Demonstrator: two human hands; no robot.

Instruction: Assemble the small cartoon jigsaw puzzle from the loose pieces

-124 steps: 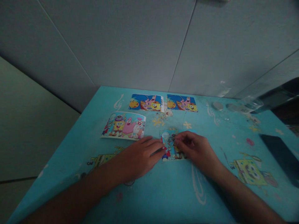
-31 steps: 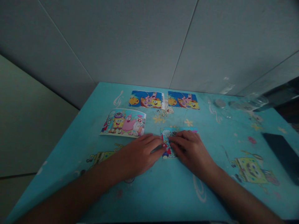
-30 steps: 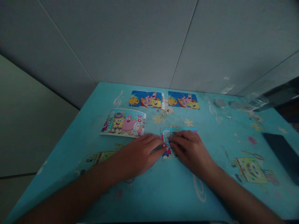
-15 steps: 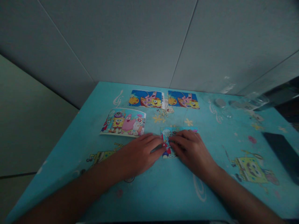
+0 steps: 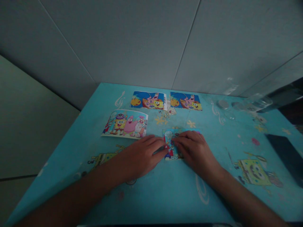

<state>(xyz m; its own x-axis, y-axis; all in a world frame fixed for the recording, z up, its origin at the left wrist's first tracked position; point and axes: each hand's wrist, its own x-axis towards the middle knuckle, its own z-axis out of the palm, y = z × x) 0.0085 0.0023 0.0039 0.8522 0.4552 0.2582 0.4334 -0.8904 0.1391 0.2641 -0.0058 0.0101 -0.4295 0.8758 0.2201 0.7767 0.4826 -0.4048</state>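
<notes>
A small cartoon picture (image 5: 170, 155) lies flat on the table between my hands, its right part mostly covered. My left hand (image 5: 144, 156) rests at its left edge, fingers stretched out and a gap showing between thumb and forefinger. Over the picture, my right hand (image 5: 195, 148) is bent with thumb and fingertips drawn together near the picture's left part. Whatever those fingertips may hold is hidden. Left of the hands is a slightly curved card (image 5: 129, 124) with similar cartoon figures and a barcode strip.
Two blue cartoon pictures (image 5: 148, 100) (image 5: 186, 101) lie at the back, with small loose pieces (image 5: 172, 110) in front. Clear plastic containers (image 5: 259, 102) stand back right. A dark flat object (image 5: 285, 156) lies at the right. A wall (image 5: 137, 44) borders the table's far edge.
My right hand's fingertips have shifted slightly rightward over the picture, uncovering a little more of its left part. The left hand has stayed in place.
</notes>
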